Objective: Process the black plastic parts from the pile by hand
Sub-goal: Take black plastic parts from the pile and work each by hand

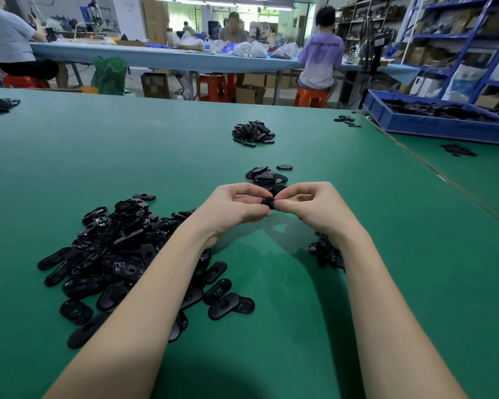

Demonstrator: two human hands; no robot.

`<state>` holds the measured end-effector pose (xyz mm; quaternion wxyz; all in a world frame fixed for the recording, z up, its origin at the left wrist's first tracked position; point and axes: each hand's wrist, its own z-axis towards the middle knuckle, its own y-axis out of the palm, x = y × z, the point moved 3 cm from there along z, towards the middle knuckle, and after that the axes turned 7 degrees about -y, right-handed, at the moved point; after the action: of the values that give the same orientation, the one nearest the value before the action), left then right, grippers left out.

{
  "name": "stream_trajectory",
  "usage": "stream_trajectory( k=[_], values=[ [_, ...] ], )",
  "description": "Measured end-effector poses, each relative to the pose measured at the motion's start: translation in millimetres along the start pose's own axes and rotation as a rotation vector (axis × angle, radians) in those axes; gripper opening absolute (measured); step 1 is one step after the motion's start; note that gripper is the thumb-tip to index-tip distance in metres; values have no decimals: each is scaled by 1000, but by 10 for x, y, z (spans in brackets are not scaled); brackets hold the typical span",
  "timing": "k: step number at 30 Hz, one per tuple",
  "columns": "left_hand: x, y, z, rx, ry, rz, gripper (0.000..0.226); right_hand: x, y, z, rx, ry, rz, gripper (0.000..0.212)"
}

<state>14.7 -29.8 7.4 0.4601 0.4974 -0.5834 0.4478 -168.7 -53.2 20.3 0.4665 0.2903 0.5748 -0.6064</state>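
We see both hands meeting above the green table point(386, 226): the left hand point(236, 207) and the right hand point(314, 205) each pinch one small black part point(268, 203) between thumb and curled fingers, held just clear of the tabletop (most of it is hidden by the fingertips). Just beyond the hands lies a small heap point(267, 177) of the same oval parts, and farther out a second heap point(253, 133). To the left, under the left forearm, sprawls the big pile point(110, 254); a smaller cluster point(326, 250) sits by the right wrist. At far right a blue crate point(432, 122) holds more black pieces. A seated person's purple shirt point(323, 53) carries lettering, too blurred for us to read.
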Motion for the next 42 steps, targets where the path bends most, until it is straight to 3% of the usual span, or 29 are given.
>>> stream_trajectory(
  k=[17, 25, 42],
  values=[
    [-5, 4, 10, 5, 6, 40, 19, 78, 102, -31, -42, 18, 83, 22],
    [8, 17, 5, 47, 3, 34, 18, 47, 101, -2, -37, -22, 48, 9],
    [28, 122, -24, 118, 7, 67, 10, 87, 135, 25, 37, -24, 3, 12]
  ],
)
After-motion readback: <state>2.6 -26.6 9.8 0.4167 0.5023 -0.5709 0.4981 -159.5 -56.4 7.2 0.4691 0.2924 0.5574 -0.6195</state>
